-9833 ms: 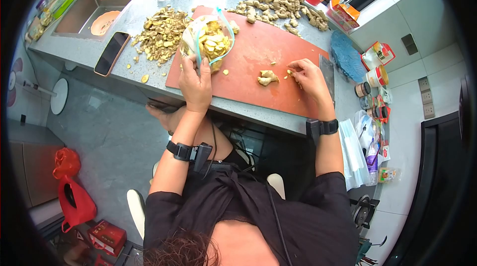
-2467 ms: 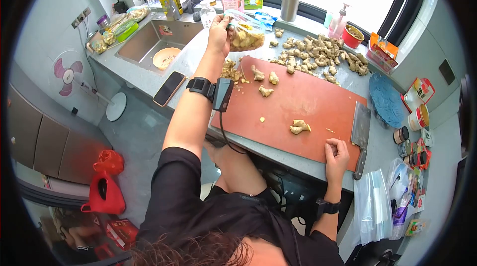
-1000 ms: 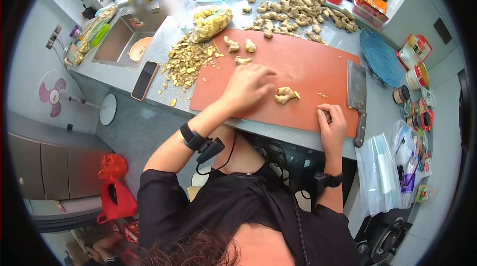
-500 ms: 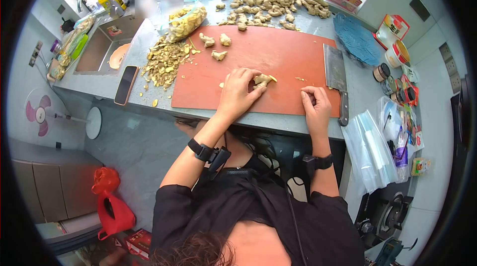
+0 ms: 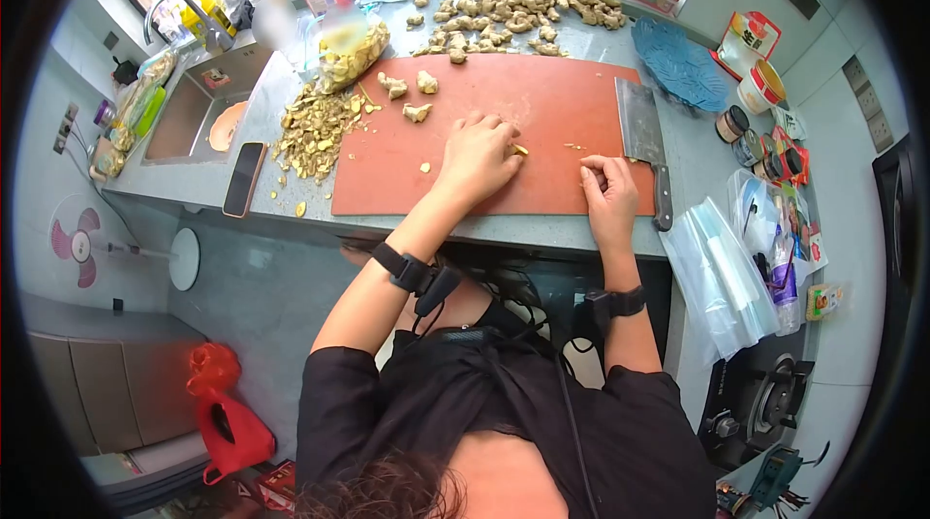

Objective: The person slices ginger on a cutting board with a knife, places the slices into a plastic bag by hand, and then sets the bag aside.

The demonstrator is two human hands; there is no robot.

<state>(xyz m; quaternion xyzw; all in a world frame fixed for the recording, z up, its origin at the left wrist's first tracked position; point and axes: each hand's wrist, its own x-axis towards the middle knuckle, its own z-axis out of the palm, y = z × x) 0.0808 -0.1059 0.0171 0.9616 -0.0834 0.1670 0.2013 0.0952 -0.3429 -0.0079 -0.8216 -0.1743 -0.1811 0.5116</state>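
Note:
My left hand [image 5: 479, 160] is closed over a piece of ginger [image 5: 521, 150] on the reddish-brown cutting board [image 5: 407, 180]. Only a yellowish bit of it shows at the fingertips. My right hand [image 5: 610, 191] rests near the board's right front edge, fingers curled in, with nothing visible in them. Just right of it lies a cleaver [image 5: 639, 126], its blade on the board and black handle towards me. Several ginger chunks [image 5: 418, 113] sit at the board's upper left, and a small slice [image 5: 424, 168] lies left of my left hand.
A heap of sliced ginger [image 5: 315, 136] spreads left of the board, below a plastic bag of slices [image 5: 351, 56]. Whole ginger roots [image 5: 513, 15] cover the back counter. A phone [image 5: 244, 178] lies by the sink [image 5: 184, 122]. Blue plates [image 5: 678, 71], jars [image 5: 746, 146] and plastic bags [image 5: 722, 277] are at right.
My left hand has turned over the ginger, which is now mostly covered. My right hand stays curled at the board's right side. The whole view has shifted slightly.

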